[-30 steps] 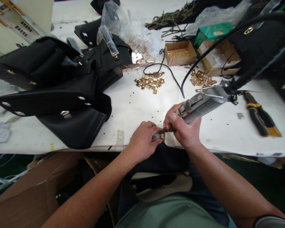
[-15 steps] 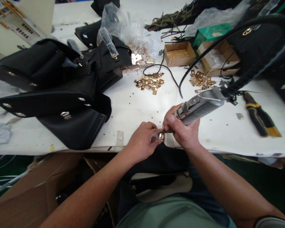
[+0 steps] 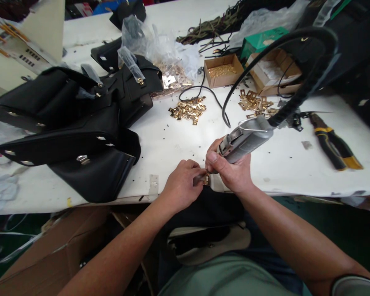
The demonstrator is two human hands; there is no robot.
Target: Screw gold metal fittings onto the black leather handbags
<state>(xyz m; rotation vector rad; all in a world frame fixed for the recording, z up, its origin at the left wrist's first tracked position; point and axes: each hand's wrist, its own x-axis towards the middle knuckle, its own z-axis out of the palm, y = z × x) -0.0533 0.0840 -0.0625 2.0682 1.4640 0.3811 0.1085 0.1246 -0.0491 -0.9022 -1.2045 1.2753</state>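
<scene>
My right hand (image 3: 232,168) is wrapped round a grey power screwdriver (image 3: 248,139), which leans with its tip pointing down and left. A black hose (image 3: 299,98) runs from its upper end. Close to that tip, the fingers of my left hand (image 3: 185,183) pinch a small gold metal fitting (image 3: 206,179). The fitting sits at the edge of a black bag (image 3: 216,207) that hangs over the table's front edge onto my lap. My fingers hide where the screwdriver's tip meets the fitting.
Several black bags (image 3: 92,172) are heaped at left. Gold fittings (image 3: 188,110) lie in a pile mid-table, near a cardboard box of small gold pieces (image 3: 223,72). A second pile of fittings (image 3: 255,102) and black-and-yellow pliers (image 3: 337,142) lie at right.
The view has shifted slightly, so most things sit a little further left. The hose's loop has swung left. Both hands keep their hold at the gold fitting.
</scene>
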